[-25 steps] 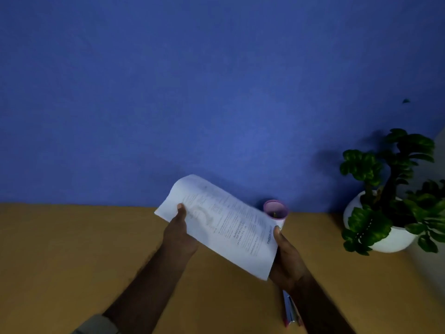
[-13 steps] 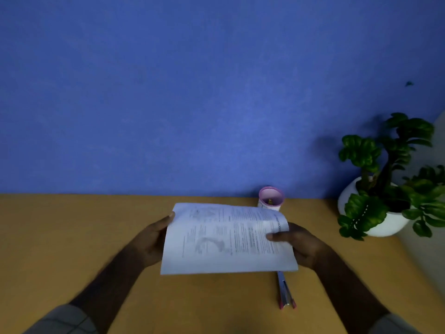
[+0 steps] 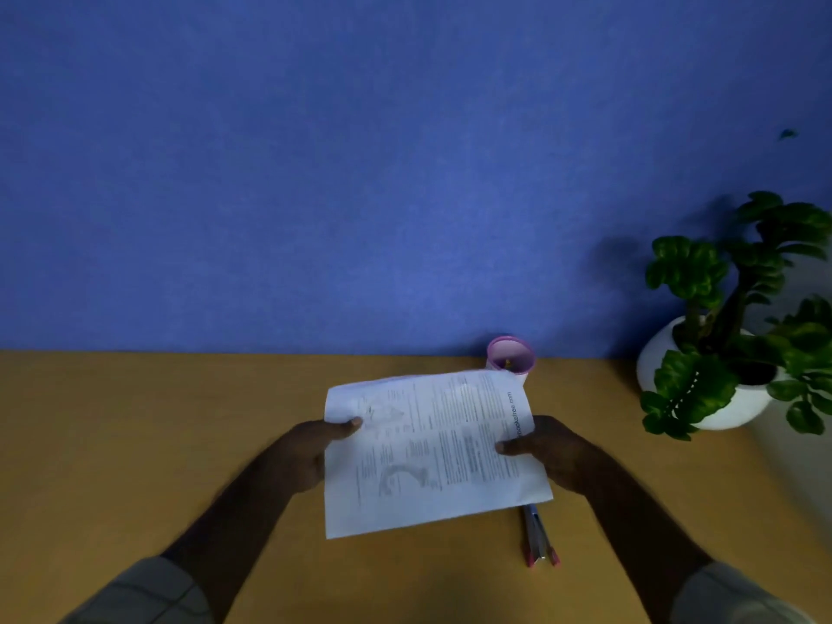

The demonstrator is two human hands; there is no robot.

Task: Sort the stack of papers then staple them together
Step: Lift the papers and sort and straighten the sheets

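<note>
- Lowered and levelled since a second ago, the stack of papers (image 3: 432, 448) now lies nearly flat just above the desk (image 3: 135, 443), in front of the pink cup (image 3: 511, 355); a moment back it was tipped up on a slant.
- Left of the cup, the left hand (image 3: 301, 457) pinches the stack's left edge, thumb on top.
- Directly before the cup, one stack; I cannot count its sheets. It looks light and floppy, likely to sag or fan out, so holding both short edges seems sensible.
- Right of the stack, the right hand (image 3: 558, 452) clamps the other edge, thumb on the print.
- Nearer me than the cup, what looks like two pens (image 3: 538, 538) poke out from under the papers.
- Far right of the cup stands one potted plant (image 3: 720, 353).
</note>
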